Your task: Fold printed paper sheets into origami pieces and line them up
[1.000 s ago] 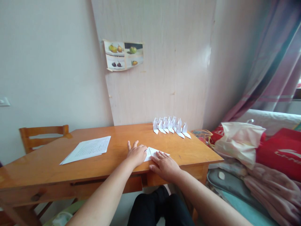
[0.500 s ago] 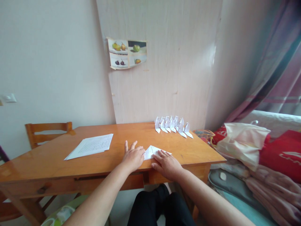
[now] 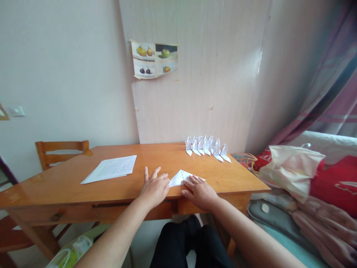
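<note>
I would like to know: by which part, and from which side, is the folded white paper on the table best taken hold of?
The folded white paper is probably best pinched at its left corner, coming from the left with the left hand. It lies flat and narrows there, close to that hand, while the right hand covers its right part.

A folded white paper point(image 3: 178, 179) forms a triangle, peak pointing far; it lies by the near edge of the surface point(image 3: 158, 156); dark marks cover its left part.
</note>
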The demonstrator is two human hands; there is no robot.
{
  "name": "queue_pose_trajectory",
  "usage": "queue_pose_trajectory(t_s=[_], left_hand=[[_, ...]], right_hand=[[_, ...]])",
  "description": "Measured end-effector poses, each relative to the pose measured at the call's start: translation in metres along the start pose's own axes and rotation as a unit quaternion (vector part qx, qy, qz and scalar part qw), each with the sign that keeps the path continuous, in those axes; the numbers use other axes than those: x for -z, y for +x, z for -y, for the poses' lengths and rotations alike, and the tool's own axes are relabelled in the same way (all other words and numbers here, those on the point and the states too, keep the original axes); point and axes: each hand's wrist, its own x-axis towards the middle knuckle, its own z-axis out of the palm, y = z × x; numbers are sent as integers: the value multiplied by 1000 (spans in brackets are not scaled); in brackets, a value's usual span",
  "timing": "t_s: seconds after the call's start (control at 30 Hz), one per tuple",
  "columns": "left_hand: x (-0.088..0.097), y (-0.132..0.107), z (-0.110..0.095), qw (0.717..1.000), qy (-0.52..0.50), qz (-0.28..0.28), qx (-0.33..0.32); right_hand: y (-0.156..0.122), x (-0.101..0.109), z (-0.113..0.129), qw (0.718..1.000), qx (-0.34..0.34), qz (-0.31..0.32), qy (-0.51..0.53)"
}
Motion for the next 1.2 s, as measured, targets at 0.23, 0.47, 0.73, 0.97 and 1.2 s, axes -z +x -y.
queue_pose_trajectory(t_s=[0.23, 0.47, 0.73, 0.97, 1.2], left_hand=[[6, -9, -1, 1000, 1, -6, 2], [8, -17, -1, 1000, 4, -20, 3], [12, -24, -1, 1000, -3, -19, 6], [15, -29, 1, 1000, -6, -18, 5], [13, -32, 3, 1000, -4, -20, 6]], right_hand=[[0, -1, -1, 1000, -2, 1, 1], [1, -1, -1, 1000, -3, 4, 1], [1, 0, -1, 1000, -5, 7, 1], [0, 1, -1, 1000, -3, 7, -2], [1, 1, -1, 1000, 6, 6, -4]])
